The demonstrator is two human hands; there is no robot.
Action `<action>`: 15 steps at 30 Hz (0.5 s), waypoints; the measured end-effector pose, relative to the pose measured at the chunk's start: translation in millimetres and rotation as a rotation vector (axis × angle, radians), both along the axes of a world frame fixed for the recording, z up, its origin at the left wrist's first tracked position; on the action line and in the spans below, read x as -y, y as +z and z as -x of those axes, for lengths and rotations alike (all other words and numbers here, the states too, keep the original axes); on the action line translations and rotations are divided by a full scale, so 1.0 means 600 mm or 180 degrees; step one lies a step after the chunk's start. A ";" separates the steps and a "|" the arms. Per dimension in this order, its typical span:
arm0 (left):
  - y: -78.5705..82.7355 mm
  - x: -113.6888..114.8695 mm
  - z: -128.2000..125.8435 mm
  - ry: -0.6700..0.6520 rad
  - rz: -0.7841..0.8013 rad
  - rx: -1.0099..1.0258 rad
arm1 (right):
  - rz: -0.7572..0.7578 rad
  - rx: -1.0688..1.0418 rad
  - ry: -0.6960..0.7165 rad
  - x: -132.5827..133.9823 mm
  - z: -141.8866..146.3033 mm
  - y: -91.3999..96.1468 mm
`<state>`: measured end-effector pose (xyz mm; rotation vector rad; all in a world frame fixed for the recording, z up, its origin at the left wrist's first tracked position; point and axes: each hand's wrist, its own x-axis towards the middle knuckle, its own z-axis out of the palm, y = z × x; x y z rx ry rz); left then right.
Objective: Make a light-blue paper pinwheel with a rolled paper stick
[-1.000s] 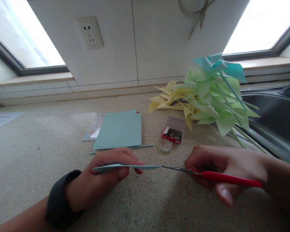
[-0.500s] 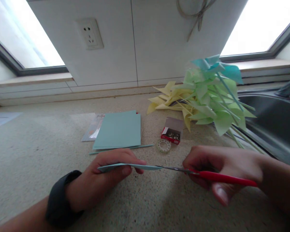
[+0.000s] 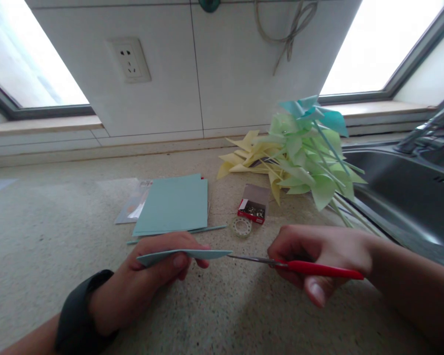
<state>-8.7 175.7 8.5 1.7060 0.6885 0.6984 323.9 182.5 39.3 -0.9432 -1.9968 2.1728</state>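
Note:
My left hand point(image 3: 159, 261) pinches a light blue sheet of paper point(image 3: 207, 254), seen nearly edge-on, between thumb and fingers. Around the handles of red scissors point(image 3: 311, 268) my right hand point(image 3: 318, 251) is closed. The scissors point left, and their blade tips meet the paper's right edge; whether they grip it I cannot tell. Behind my left hand lies a stack of light blue paper squares point(image 3: 173, 204), with a thin blue stick point(image 3: 214, 228) along its front edge. A roll of clear tape point(image 3: 241, 227) and an open red box of small metal pieces point(image 3: 252, 211) lie beyond the scissors.
Yellow and green paper pinwheels point(image 3: 296, 158) on sticks, with a blue pinwheel point(image 3: 314, 112) on top, are piled at the back right. A steel sink point(image 3: 403, 197) with a faucet point(image 3: 425, 128) is on the right. A clear plastic bag point(image 3: 128, 209) lies by the paper stack.
The camera view has shifted, so everything sits further left in the picture. Both hands keep their hold, and the scissor tips stay at the paper's right edge.

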 end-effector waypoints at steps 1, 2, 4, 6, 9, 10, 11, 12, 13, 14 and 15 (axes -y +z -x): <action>0.000 -0.001 -0.001 -0.0006 0.0004 0.0015 | 0.0004 -0.0014 -0.0004 -0.001 0.000 -0.003; -0.001 -0.001 -0.001 -0.0013 0.0016 0.0034 | -0.0009 -0.0015 0.0003 -0.002 -0.001 -0.005; -0.001 -0.002 -0.003 -0.0029 0.0002 0.0105 | -0.0058 0.0012 0.0030 -0.003 -0.001 -0.007; 0.002 -0.003 -0.006 -0.0033 -0.0018 0.0187 | -0.0083 0.0034 0.0069 -0.005 -0.002 -0.005; 0.008 -0.003 -0.010 -0.0028 -0.0062 0.0212 | -0.0127 0.0118 0.0074 -0.004 -0.002 0.001; 0.010 -0.002 -0.011 -0.0035 -0.0093 0.0186 | -0.0135 0.0135 0.0069 -0.004 -0.002 0.002; 0.012 -0.002 -0.012 -0.0041 -0.0122 0.0158 | -0.0136 0.0148 0.0064 -0.004 -0.002 0.002; 0.014 -0.002 -0.012 -0.0051 -0.0151 0.0144 | -0.0124 0.0151 0.0047 -0.003 -0.001 0.002; 0.016 -0.002 -0.012 -0.0062 -0.0158 0.0123 | -0.0103 0.0141 0.0023 -0.003 -0.001 0.000; 0.017 -0.001 -0.012 -0.0071 -0.0164 0.0110 | -0.0078 0.0124 -0.0008 -0.002 -0.001 -0.002; 0.018 -0.001 -0.012 -0.0071 -0.0168 0.0101 | -0.0061 0.0102 -0.0043 -0.002 -0.001 -0.005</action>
